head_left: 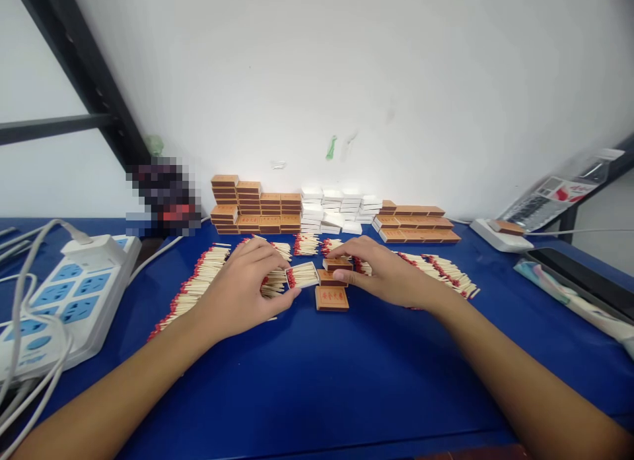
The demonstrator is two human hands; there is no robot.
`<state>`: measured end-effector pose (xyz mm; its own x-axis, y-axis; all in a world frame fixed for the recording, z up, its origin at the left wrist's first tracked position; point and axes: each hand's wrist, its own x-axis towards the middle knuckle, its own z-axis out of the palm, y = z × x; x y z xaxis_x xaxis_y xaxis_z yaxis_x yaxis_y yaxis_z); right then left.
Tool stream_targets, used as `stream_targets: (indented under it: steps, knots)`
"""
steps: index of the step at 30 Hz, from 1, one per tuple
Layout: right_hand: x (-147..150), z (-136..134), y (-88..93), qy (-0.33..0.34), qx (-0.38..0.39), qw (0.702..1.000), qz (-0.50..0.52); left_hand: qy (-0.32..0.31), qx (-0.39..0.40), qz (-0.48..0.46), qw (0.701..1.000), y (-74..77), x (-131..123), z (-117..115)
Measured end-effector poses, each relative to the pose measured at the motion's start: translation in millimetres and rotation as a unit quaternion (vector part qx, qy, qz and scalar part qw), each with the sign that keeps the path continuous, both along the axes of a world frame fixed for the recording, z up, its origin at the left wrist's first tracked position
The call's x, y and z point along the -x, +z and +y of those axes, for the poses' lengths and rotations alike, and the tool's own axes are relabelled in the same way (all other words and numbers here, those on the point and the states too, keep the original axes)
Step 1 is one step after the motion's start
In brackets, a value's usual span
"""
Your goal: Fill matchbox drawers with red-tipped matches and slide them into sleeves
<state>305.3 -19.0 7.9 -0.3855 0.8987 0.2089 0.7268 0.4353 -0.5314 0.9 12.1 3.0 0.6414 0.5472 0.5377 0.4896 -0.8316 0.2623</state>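
Match tray (303, 276), filled, pinched in left hand (251, 283); right of tray, brown matchbox (335, 264), pinched in right hand (384, 273).

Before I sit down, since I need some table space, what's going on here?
A person's left hand holds a white tray of red-tipped matches, while the right hand touches a brown matchbox beside it. Loose matches lie in bunches on the blue table; stacked brown boxes and white trays stand behind them, along the wall.
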Motion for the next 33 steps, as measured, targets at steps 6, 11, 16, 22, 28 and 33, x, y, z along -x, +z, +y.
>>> stream_targets:
  steps: [6, 11, 16, 22, 28, 33]
  knots:
    - [-2.6, 0.5, -3.9, -0.027, 0.013, 0.999, -0.04, 0.001, -0.002, -0.001, 1.0, -0.3, -0.2, -0.8]
    - [1.8, 2.1, -3.3, -0.016, -0.037, 0.999, -0.033, 0.002, 0.0, 0.004, 1.0, -1.1, -1.0, -1.4]
    - [11.5, -2.9, 3.4, 0.022, -0.118, 0.992, 0.039, 0.009, -0.012, 0.001, 1.0, -0.8, -0.7, 0.3]
    - [11.9, -11.9, 6.5, 0.05, -0.029, 0.998, -0.018, 0.043, -0.026, -0.008, 0.999, -1.0, 0.6, 4.1]
    - [3.8, -11.0, 5.1, 0.014, -0.013, 0.998, -0.057, 0.029, -0.017, 0.001, 0.999, -1.0, -0.1, 1.9]
    - [3.3, -7.8, 5.1, 0.019, -0.047, 0.998, -0.033, 0.031, -0.019, 0.01, 0.999, -0.5, 0.1, 1.7]
